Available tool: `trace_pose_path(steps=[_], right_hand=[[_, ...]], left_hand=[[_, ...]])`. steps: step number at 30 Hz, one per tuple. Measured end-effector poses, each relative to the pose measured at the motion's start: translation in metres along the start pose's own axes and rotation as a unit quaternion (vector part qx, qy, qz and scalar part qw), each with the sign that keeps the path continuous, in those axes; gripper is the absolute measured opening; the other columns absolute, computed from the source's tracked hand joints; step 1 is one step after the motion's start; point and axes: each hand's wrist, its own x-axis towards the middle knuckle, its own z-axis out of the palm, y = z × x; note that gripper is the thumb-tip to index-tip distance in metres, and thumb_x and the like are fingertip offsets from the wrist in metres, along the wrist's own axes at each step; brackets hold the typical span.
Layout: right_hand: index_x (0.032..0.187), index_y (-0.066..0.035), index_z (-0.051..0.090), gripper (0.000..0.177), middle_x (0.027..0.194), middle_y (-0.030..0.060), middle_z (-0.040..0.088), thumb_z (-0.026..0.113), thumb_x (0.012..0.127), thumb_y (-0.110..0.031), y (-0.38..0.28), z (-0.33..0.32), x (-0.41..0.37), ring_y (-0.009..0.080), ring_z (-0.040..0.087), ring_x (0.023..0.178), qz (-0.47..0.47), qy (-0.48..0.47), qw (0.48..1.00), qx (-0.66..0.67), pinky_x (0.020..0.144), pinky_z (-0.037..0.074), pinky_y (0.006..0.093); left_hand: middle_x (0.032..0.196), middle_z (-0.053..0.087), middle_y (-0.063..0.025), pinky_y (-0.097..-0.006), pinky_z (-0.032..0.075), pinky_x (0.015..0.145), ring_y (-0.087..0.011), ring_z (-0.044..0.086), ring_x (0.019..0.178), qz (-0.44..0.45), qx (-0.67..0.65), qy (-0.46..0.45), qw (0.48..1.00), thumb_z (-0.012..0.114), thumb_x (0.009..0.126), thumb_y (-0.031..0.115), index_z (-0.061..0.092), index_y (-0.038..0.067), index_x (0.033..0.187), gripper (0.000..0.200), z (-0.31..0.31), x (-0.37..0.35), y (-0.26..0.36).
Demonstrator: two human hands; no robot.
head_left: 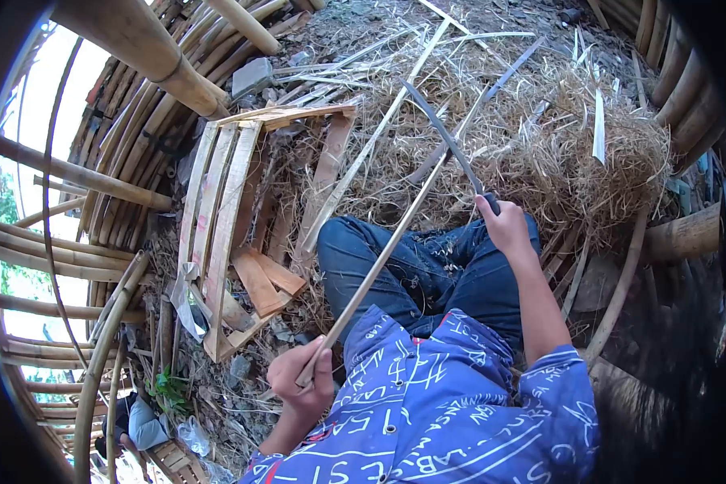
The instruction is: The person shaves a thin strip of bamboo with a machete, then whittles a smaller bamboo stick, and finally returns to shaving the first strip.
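My left hand [301,375] is closed round the near end of a long, thin bamboo strip [387,254], beside my hip. The strip slants up and away to the right, over my crossed legs and the shavings. My right hand [508,226] grips the dark handle of a machete [446,137] above my right knee. Its long, slightly curved blade points away and to the left. In this view the blade crosses the strip beyond my knees.
A heap of fibrous shavings [573,161] spreads ahead, with loose bamboo strips [379,137] on it. At left lies a broken wooden crate [218,210], with a grey block [252,77] behind it. Bamboo poles [81,173] line the left side. Another person [125,423] is at lower left.
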Motion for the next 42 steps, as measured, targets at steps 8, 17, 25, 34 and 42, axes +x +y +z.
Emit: trace_pose_path(steps=[8, 17, 25, 34, 42], right_hand=[[0.083, -0.006, 0.071, 0.051, 0.066, 0.0185, 0.064, 0.066, 0.082, -0.057, -0.055, 0.006, -0.103, 0.0385, 0.066, 0.067, -0.101, -0.139, 0.974, 0.146, 0.060, 0.051, 0.0444], [0.066, -0.008, 0.060, 0.054, 0.058, 0.0147, 0.061, 0.070, 0.077, -0.059, -0.080, 0.021, -0.103, 0.0363, 0.063, 0.057, -0.289, -0.081, 0.952, 0.063, 0.054, 0.051, 0.0432], [0.076, -0.009, 0.069, 0.058, 0.066, 0.0153, 0.066, 0.059, 0.081, -0.066, -0.039, 0.044, -0.034, 0.0345, 0.068, 0.068, -0.133, -0.072, 0.988, 0.000, 0.064, 0.053, 0.0445], [0.074, -0.009, 0.067, 0.055, 0.061, 0.0143, 0.064, 0.062, 0.081, -0.063, -0.031, 0.043, -0.033, 0.0346, 0.066, 0.064, -0.146, -0.033, 0.989, -0.007, 0.059, 0.051, 0.0442], [0.074, -0.006, 0.068, 0.061, 0.064, 0.0187, 0.065, 0.060, 0.081, -0.066, -0.049, 0.025, -0.050, 0.0374, 0.067, 0.066, -0.160, -0.052, 0.986, -0.007, 0.061, 0.053, 0.0472]], left_hand=[[0.062, 0.062, -0.0063, -0.0227, 0.045, 0.050, -0.0093, 0.058, 0.051, -0.153, -0.114, 0.066, 0.979, 0.066, 0.088, 0.009, 0.067, -0.006, 0.091, 0.015, 0.006, 0.004, -0.009], [0.057, 0.057, -0.0037, -0.0210, 0.041, 0.045, -0.0085, 0.053, 0.047, -0.251, -0.185, 0.082, 0.947, 0.061, 0.092, 0.010, 0.062, -0.007, 0.088, 0.017, 0.005, 0.014, -0.008], [0.059, 0.055, -0.0040, -0.0224, 0.042, 0.046, -0.0079, 0.049, 0.046, -0.287, -0.234, 0.102, 0.923, 0.058, 0.094, 0.008, 0.061, -0.007, 0.088, 0.016, 0.019, 0.006, -0.023], [0.057, 0.052, -0.0042, -0.0233, 0.043, 0.046, -0.0091, 0.047, 0.045, -0.280, -0.225, 0.096, 0.928, 0.057, 0.094, 0.005, 0.060, -0.007, 0.090, 0.013, 0.018, 0.002, -0.020], [0.058, 0.055, -0.0038, -0.0218, 0.041, 0.047, -0.0081, 0.051, 0.048, -0.269, -0.232, 0.096, 0.930, 0.060, 0.094, 0.010, 0.062, -0.008, 0.091, 0.019, 0.018, -0.001, -0.026]])
